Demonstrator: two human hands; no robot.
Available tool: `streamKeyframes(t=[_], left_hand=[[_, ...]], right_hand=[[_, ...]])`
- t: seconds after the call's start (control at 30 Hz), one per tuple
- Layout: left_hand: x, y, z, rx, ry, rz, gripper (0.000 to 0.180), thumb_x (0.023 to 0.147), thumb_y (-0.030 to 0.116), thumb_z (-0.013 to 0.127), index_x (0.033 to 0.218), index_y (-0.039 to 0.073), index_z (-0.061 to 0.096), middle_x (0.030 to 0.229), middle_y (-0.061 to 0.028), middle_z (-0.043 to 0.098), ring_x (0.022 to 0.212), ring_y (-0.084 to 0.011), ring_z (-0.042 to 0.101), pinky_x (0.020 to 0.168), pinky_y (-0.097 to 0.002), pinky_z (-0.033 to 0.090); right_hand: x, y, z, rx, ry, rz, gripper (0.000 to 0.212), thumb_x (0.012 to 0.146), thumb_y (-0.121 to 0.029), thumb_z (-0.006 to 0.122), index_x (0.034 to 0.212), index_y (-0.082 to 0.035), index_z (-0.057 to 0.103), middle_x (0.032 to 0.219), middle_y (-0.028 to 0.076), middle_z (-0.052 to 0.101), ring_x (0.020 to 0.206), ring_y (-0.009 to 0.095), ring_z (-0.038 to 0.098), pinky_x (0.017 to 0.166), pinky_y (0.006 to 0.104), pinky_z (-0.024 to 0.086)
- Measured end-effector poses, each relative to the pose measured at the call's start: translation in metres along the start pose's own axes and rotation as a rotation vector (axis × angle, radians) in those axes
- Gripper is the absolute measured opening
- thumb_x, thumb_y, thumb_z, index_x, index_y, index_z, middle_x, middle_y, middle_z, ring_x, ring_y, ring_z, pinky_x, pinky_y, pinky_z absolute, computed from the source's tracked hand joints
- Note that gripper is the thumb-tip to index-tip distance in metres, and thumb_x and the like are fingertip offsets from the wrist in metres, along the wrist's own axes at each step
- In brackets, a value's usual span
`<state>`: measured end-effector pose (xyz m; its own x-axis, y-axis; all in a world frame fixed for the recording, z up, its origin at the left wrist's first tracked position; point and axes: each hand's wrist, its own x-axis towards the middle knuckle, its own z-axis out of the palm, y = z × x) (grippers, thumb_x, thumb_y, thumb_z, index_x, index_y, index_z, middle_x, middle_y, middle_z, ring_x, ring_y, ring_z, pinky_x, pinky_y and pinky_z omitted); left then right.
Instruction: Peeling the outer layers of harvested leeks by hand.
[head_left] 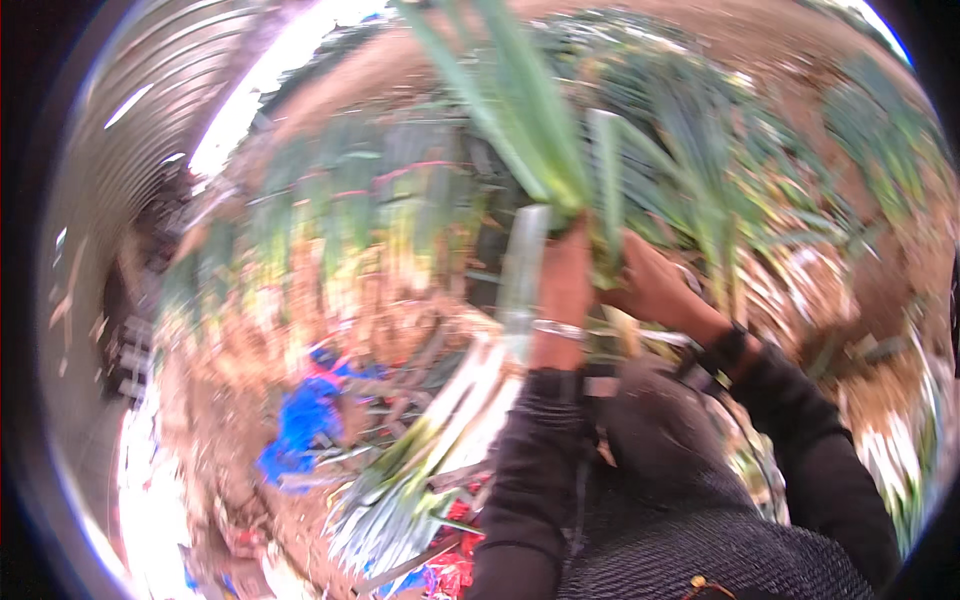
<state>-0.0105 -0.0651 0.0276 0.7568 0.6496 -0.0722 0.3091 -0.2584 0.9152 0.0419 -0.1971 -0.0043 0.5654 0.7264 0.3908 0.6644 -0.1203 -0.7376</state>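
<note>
In front of my body I hold up a leek, its long green leaves fanning upward and away from me. My left hand, with a silvery band at the wrist, is closed around the leek below the leaves. Right beside it, my right hand has its fingers closed on the same leek from the right. Motion blurs the picture, and the hands and my knee hide most of the leek's lower end. A heap of loose leeks lies just beyond my hands.
Leek bundles with pinkish ties stand in a row at the left. Cut leeks lie by my left forearm, near blue plastic on the dirt. More leeks lie far right. A ribbed curved wall rises at the far left.
</note>
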Motion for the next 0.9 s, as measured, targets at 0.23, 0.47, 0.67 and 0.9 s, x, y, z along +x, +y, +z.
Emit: streamKeyframes(t=[0.23,0.47,0.67,0.9], left_hand=[[0.024,-0.028,0.014,-0.615,0.173,0.041,0.033,0.085,0.017,0.071,0.113,0.000,0.062,0.106,-0.0061,0.065,0.090,-0.0142,0.061,0.076,-0.0293,0.049],[0.040,-0.028,-0.028,-0.653,-0.318,0.178,0.042,0.080,0.011,0.073,0.118,0.000,0.060,0.111,-0.0076,0.064,0.097,-0.0170,0.061,0.089,-0.0307,0.045],[0.037,-0.020,-0.036,-0.786,-0.476,0.302,0.044,0.077,0.013,0.077,0.116,0.001,0.061,0.110,-0.0071,0.065,0.101,-0.0187,0.061,0.092,-0.0332,0.046],[0.040,-0.034,-0.027,-0.656,-0.405,-0.137,0.048,0.069,0.027,0.086,0.105,0.005,0.065,0.101,-0.0076,0.066,0.091,-0.0191,0.063,0.084,-0.0325,0.050]], right_hand=[[0.001,0.015,0.033,-0.060,0.115,0.018,0.023,0.075,-0.008,0.067,0.087,0.001,0.050,0.083,0.020,0.052,0.079,0.043,0.053,0.069,0.0444,0.043],[0.033,0.018,-0.017,-0.045,0.013,0.067,0.021,0.076,-0.003,0.066,0.085,0.002,0.049,0.078,0.014,0.053,0.073,0.026,0.053,0.067,0.0347,0.043],[0.032,0.015,-0.034,0.363,-0.166,0.167,0.015,0.080,-0.001,0.065,0.087,0.000,0.052,0.079,-0.002,0.048,0.081,0.005,0.043,0.069,0.0262,0.041],[0.001,0.012,-0.024,0.248,-0.122,0.115,0.019,0.080,-0.004,0.067,0.093,0.000,0.054,0.080,0.002,0.049,0.078,0.009,0.046,0.070,0.0282,0.042]])
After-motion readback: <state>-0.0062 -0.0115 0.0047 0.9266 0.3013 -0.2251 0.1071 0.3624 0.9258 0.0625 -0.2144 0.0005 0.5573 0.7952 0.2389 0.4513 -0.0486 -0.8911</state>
